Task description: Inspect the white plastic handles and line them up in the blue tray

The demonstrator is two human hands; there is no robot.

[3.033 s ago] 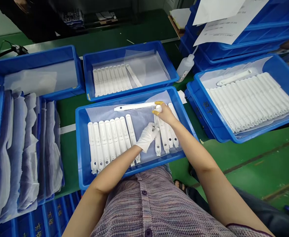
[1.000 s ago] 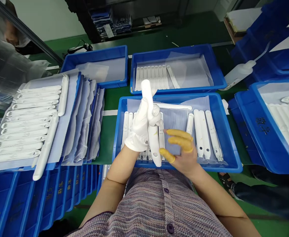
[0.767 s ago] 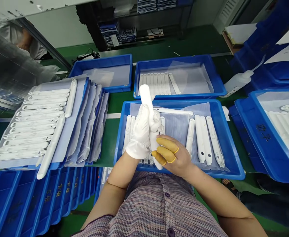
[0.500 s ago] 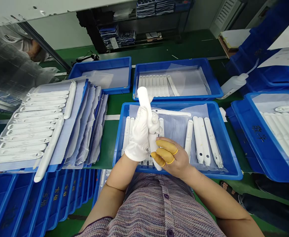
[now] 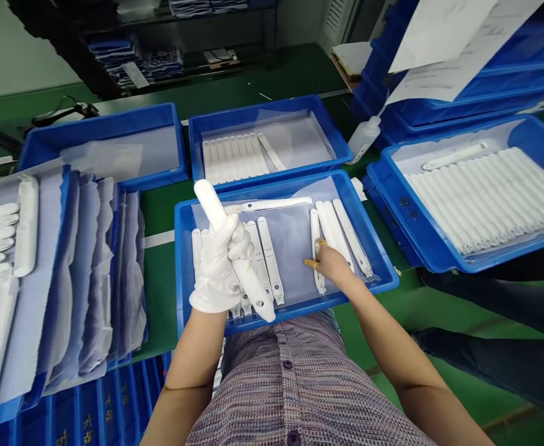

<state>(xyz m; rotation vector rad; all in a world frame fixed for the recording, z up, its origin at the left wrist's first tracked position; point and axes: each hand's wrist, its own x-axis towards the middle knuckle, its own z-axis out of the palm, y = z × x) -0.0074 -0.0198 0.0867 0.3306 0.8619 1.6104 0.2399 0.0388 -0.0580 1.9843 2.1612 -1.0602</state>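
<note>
Trays (image 5: 183, 248) of white pieces (image 5: 271, 260) line the green table (image 5: 160, 266).

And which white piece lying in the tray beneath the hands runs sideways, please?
The white piece along the far side of that blue tray; the others lying there run roughly front to back.

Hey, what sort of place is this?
Probably a factory work area, judging by rows of similar white parts laid in blue trays, a white-gloved left hand holding one, and a tray stack at far right.
</note>
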